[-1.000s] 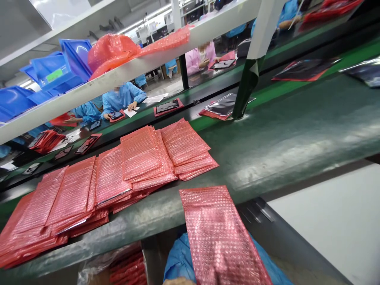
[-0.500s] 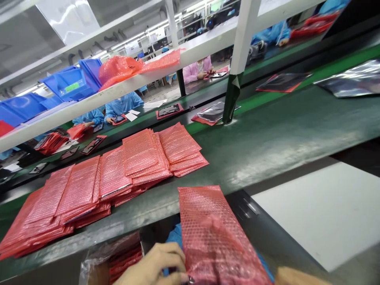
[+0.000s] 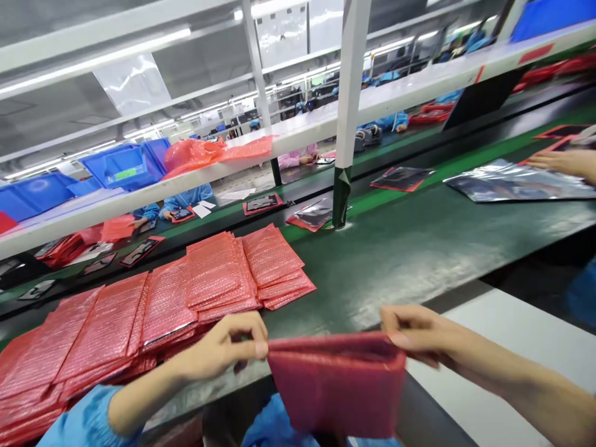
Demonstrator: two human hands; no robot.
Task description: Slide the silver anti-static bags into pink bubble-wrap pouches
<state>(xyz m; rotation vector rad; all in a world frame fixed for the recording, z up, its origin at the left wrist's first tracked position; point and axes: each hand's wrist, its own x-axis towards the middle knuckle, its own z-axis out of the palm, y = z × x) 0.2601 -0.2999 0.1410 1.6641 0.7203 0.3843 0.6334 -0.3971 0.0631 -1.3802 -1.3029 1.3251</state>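
A red bubble-wrap bag [image 3: 335, 391] hangs upright between my two hands, in front of the green bench edge. Its top edge is parted a little, and what it holds, if anything, is hidden. The left top corner is pinched by my left hand [image 3: 237, 341], and my right hand [image 3: 414, 332] grips the right top corner. Just beyond my left hand lie overlapping stacks of red bubble-wrap bags [image 3: 167, 298] in a row along the bench [image 3: 395, 254].
A white post [image 3: 351, 87] rises from the bench and carries a shelf with blue bins [image 3: 123, 164]. Silver film bags [image 3: 516, 180] lie at the right, near another person's hand [image 3: 565, 162]. A white panel [image 3: 493, 347] stands below the bench's right side. Co-workers sit across the conveyor.
The bag has been turned and raised so its top edge spans both hands. My right hand has come into clear view. The camera has tilted up, and another person's hand appears at right.
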